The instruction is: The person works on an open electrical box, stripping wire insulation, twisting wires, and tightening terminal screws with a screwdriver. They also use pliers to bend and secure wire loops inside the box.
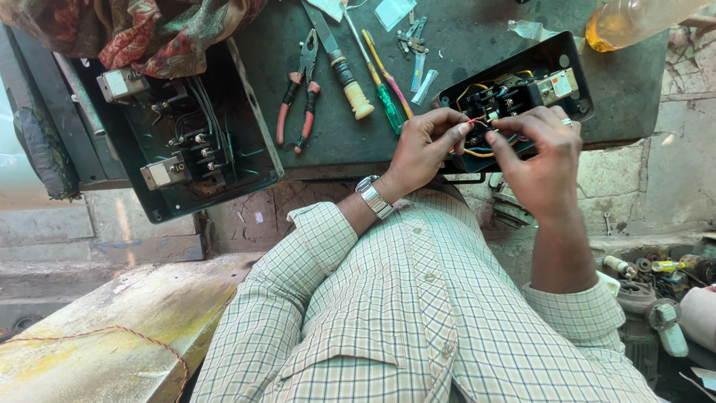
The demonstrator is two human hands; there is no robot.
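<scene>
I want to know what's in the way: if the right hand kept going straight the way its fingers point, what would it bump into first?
Probably the thin red wire at its fingertips, then the left hand pinching it. The right hand points leftward over the open black electrical box, though depth is hard to judge.

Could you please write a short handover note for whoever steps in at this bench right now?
Left hand pinches a red wire at the near edge of the open black box.
Right hand works the wires beside it, fingers bent in.
Blue and yellow wires hang loose; wiring is unfinished.
Pliers and screwdrivers lie on the bench, left of the box.
A second open box sits far left.
</scene>
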